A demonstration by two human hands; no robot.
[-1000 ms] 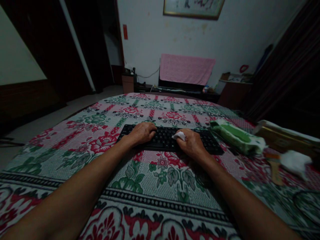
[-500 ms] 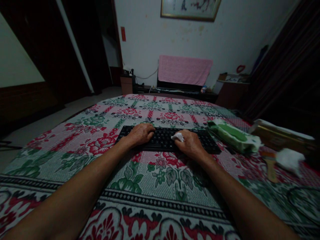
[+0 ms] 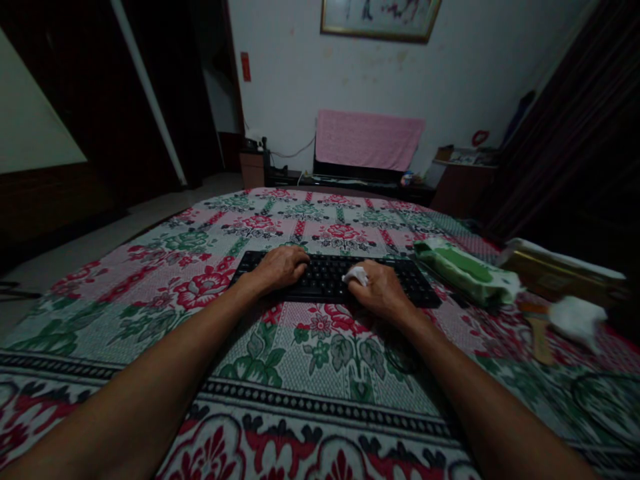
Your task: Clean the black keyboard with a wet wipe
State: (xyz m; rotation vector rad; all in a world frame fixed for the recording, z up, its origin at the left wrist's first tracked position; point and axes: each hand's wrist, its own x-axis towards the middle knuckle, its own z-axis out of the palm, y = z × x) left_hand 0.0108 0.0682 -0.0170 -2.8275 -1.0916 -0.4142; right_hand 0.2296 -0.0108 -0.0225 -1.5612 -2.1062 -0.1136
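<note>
A black keyboard (image 3: 327, 277) lies flat on a flowered bedspread (image 3: 310, 353) in front of me. My left hand (image 3: 279, 267) rests on the keyboard's left end, its fingers curled over the edge and holding it. My right hand (image 3: 380, 290) is closed on a small crumpled white wipe (image 3: 356, 274) and presses it onto the keys near the keyboard's middle.
A green and white pack of wipes (image 3: 467, 272) lies to the right of the keyboard. Farther right are a flat box (image 3: 560, 277), a wooden-handled brush (image 3: 537, 333) and a white wad (image 3: 575, 320). A pink cloth (image 3: 369, 139) covers a low unit by the far wall.
My right hand with the wipe has slid slightly left along the keys. The view has tipped down a little. My left hand stays in place.
</note>
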